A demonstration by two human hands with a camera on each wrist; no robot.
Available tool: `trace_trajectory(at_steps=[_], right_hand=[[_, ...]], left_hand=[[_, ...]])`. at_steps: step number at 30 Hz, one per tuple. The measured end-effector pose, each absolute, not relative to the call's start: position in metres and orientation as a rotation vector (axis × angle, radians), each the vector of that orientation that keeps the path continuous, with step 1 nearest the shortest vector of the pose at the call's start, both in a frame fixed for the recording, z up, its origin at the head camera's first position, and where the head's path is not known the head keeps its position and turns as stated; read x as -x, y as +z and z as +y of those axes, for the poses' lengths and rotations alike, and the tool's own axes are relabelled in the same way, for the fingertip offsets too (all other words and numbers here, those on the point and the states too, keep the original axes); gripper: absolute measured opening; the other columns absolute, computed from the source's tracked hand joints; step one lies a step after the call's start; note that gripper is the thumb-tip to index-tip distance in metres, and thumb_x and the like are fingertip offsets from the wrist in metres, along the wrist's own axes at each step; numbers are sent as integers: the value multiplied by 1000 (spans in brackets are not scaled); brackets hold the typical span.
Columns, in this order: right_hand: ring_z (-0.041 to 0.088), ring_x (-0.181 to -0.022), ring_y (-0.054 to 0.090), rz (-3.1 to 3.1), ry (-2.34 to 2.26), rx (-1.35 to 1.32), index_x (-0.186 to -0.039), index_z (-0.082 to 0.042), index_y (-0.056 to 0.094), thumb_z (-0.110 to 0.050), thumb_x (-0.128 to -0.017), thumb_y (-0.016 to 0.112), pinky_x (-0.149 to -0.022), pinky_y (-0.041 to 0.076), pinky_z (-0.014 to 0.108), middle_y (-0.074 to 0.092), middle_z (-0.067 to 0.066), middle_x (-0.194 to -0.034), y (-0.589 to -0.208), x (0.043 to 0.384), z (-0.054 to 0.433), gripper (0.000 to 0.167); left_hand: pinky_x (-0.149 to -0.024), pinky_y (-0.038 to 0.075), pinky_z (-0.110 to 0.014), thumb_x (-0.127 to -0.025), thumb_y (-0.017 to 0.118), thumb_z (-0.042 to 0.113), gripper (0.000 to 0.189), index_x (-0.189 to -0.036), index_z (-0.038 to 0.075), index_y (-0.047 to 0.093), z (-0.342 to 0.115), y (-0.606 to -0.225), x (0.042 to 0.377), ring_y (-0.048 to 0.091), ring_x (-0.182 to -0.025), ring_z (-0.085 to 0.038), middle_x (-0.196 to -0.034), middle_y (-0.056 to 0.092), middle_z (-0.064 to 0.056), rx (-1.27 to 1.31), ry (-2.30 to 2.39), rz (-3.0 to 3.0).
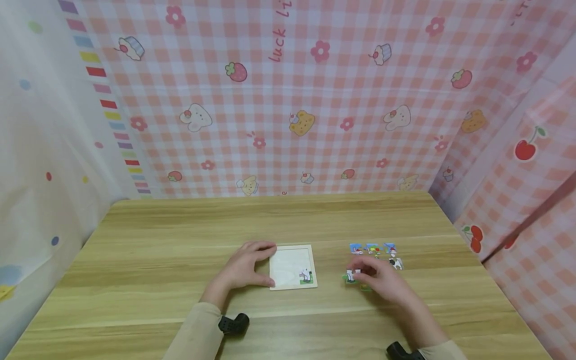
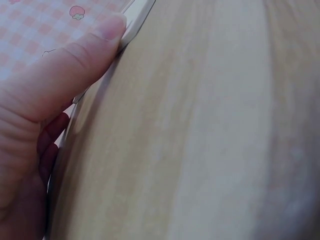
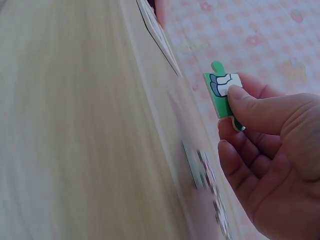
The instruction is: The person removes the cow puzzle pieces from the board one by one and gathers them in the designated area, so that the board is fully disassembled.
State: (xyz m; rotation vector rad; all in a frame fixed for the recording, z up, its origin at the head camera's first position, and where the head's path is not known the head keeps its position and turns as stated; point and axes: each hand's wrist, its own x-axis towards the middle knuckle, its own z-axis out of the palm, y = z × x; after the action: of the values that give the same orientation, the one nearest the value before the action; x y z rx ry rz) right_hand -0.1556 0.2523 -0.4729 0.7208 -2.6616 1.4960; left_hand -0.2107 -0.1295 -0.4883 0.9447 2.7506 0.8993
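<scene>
A square wooden puzzle tray (image 1: 284, 265) lies on the table, with one puzzle piece (image 1: 306, 275) showing a white animal on green in its lower right corner. My left hand (image 1: 243, 266) holds the tray's left side, thumb near the lower corner and fingers at the upper one. In the left wrist view the thumb (image 2: 82, 57) touches the tray's edge. To the right of the tray, my right hand (image 1: 381, 277) pinches a green and white puzzle piece (image 3: 218, 95) between thumb and fingers. The right wrist view shows that piece raised off the table.
Beyond the right hand lie several loose pieces, among them a blue-topped piece (image 1: 356, 248) and a black and white animal piece (image 1: 396, 263). Another piece (image 1: 366, 287) is partly hidden under the hand. A checked pink curtain (image 1: 288, 150) hangs behind the wooden table (image 1: 180, 230).
</scene>
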Motion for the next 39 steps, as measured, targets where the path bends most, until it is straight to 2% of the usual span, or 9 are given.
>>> trace_trajectory(at_steps=[9,17,21,24,30,39], right_hand=[[1,-91,62,-2616,1444,-712,-108,2,71,6,-92,70,-76,54,19,73,13,-102,-475,149,284,16],[-1,-89,61,-2626,1381,-663,-105,0,72,8,-91,71,-76,51,16,72,4,-97,-481,144,308,16],[5,-90,65,-2659,1305,-662,-104,-1,73,9,-89,73,-78,53,16,73,7,-97,-485,143,314,18],[7,-87,64,-2681,1249,-647,-103,-3,74,9,-88,74,-74,53,18,73,7,-97,-487,143,316,20],[-1,-80,54,-2652,1156,-641,-101,-7,75,11,-84,76,-65,49,21,70,0,-94,-488,143,314,25],[-2,-79,53,-2629,1055,-682,-100,-11,77,12,-79,79,-63,50,21,65,-5,-92,-491,143,314,31]], left_hand=[[-119,31,-60,-78,90,42,90,-150,2,53,-129,-489,211,40,-144,-38,-157,49,-12,-930,906,2752],[-119,31,-59,-80,89,44,89,-151,4,52,-129,-490,211,40,-144,-36,-157,48,-11,-915,890,2753],[-119,31,-60,-80,89,44,90,-151,4,52,-129,-489,211,40,-144,-37,-157,48,-11,-909,907,2741],[-119,31,-60,-80,89,44,90,-151,3,52,-129,-488,211,39,-144,-37,-157,48,-12,-908,912,2737],[-119,31,-60,-80,89,42,89,-151,4,52,-129,-487,210,39,-144,-37,-157,48,-12,-912,899,2747],[-119,30,-61,-80,89,42,89,-151,3,52,-128,-485,209,40,-144,-37,-157,48,-12,-907,903,2740]])
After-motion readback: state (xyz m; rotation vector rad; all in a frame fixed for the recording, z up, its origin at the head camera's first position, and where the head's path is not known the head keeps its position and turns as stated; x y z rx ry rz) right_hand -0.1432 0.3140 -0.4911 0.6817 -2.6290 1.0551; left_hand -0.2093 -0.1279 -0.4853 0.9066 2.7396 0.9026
